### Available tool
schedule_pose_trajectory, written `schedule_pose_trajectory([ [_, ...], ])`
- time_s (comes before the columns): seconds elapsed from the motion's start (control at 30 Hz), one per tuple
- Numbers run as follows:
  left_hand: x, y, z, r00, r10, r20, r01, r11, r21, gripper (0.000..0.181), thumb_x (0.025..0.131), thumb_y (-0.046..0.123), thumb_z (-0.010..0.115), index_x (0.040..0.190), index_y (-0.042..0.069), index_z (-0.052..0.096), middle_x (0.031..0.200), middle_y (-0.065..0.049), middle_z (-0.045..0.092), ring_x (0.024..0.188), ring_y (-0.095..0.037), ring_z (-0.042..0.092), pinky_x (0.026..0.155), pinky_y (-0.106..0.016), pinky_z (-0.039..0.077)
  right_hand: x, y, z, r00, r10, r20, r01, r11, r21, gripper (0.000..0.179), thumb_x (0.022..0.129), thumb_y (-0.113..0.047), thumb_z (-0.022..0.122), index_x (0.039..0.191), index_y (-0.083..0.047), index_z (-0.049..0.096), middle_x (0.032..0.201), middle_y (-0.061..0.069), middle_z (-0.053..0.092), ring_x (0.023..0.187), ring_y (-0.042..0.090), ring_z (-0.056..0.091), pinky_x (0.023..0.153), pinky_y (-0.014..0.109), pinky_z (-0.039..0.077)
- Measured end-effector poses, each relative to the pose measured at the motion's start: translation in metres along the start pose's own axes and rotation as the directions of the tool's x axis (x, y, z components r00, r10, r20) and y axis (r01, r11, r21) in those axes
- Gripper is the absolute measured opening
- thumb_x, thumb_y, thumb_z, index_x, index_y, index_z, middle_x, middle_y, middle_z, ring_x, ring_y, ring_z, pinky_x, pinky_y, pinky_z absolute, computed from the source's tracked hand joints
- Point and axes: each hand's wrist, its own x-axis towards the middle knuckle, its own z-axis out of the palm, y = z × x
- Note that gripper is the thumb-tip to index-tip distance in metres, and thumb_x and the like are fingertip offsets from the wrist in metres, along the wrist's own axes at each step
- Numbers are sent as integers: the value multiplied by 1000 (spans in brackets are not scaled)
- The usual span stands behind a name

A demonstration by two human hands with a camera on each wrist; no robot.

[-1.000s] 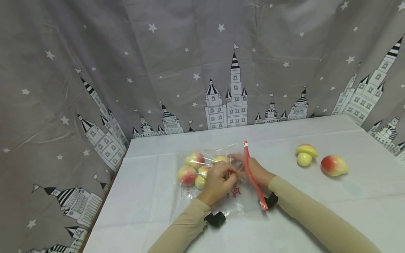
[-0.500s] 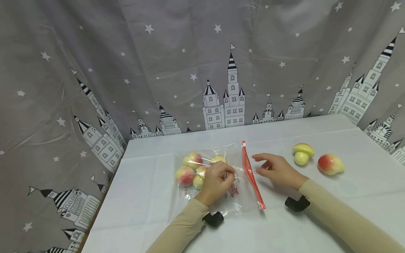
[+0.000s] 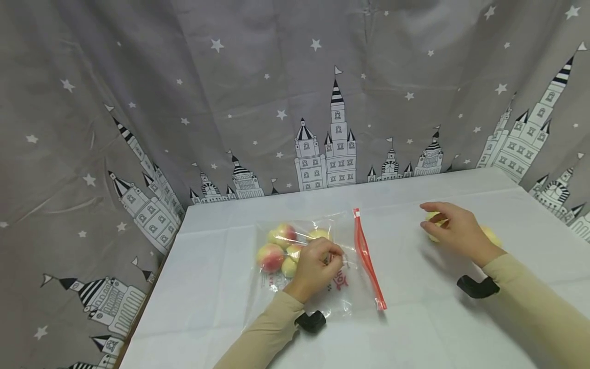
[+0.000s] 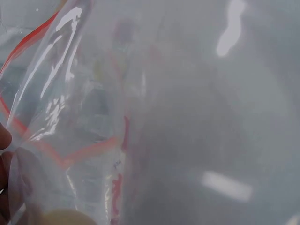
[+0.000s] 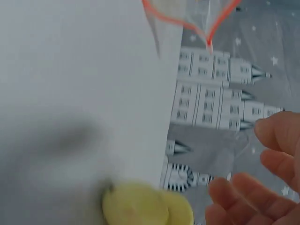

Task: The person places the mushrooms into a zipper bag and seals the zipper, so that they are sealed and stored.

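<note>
Clear zip bag (image 3: 352,294): lying flat on the table, and I take it as my landmark for everything else.
Red zip strip (image 3: 369,264): running down the bag's right edge; the left wrist view shows me its two sides standing apart.
Bagged fruit (image 3: 271,257): a cluster inside the bag's left and upper part, red-and-yellow pieces beside plain yellow ones, seen through glossy film.
Left hand (image 3: 315,269): over the middle of the bag, fingers curled; from the wrist I see fingertips pinching a fold of its film.
Right hand (image 3: 461,233): raised well to the right of the bag, fingers loosely bent and parted, thumb spread away from them.
Loose yellow fruit (image 3: 432,237): right of the bag, partly hidden from me by the right hand; the right wrist view shows two pale yellow shapes touching or overlapping.
Farther fruit (image 3: 492,236): beyond those from the bag, mostly covered by the same hand.
White table (image 3: 203,297): spreading beneath and around the bag.
Grey curtain (image 3: 258,51): behind the bag, printed with stars and castles.
</note>
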Motion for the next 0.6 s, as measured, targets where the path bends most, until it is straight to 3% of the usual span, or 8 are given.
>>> schedule_pose_trajectory([
  [0.1, 0, 1, 0, 1000, 2, 2, -2, 1000, 8, 15, 74, -4, 67, 78, 9, 71, 75, 0, 70, 70, -14, 62, 70, -21, 51, 3, 8, -10, 1000, 14, 1, -14, 998, -69, 42, 90, -12, 73, 129, 1, 63, 120, 27, 68, 96, 35, 70, 77, 41, 56],
  [0.17, 0, 1, 0, 1000, -9, 9, 9, 1000, 11, 15, 74, -4, 67, 79, 9, 71, 75, 0, 70, 70, -13, 62, 70, -21, 51, 6, 13, -14, 998, 49, 28, -45, 993, -106, 45, 92, -16, 70, 132, 2, 60, 124, 31, 65, 101, 44, 67, 80, 53, 53],
  [0.4, 0, 3, -1, 999, -34, 25, 34, 999, 6, 16, 74, -5, 67, 79, 9, 71, 76, 2, 70, 71, -14, 63, 70, -22, 52, 17, 27, -22, 977, 165, 134, -133, 968, -214, 58, 96, -30, 65, 138, 7, 52, 132, 38, 56, 118, 54, 53, 99, 68, 42],
  [0.6, 0, 4, -1, 999, -35, 30, 35, 999, 6, 15, 73, -5, 67, 79, 9, 71, 76, 2, 70, 71, -14, 63, 71, -22, 52, 22, 33, -22, 927, 288, 243, -217, 935, -279, 73, 95, -42, 64, 145, 8, 44, 136, 40, 52, 126, 58, 47, 101, 71, 41],
])
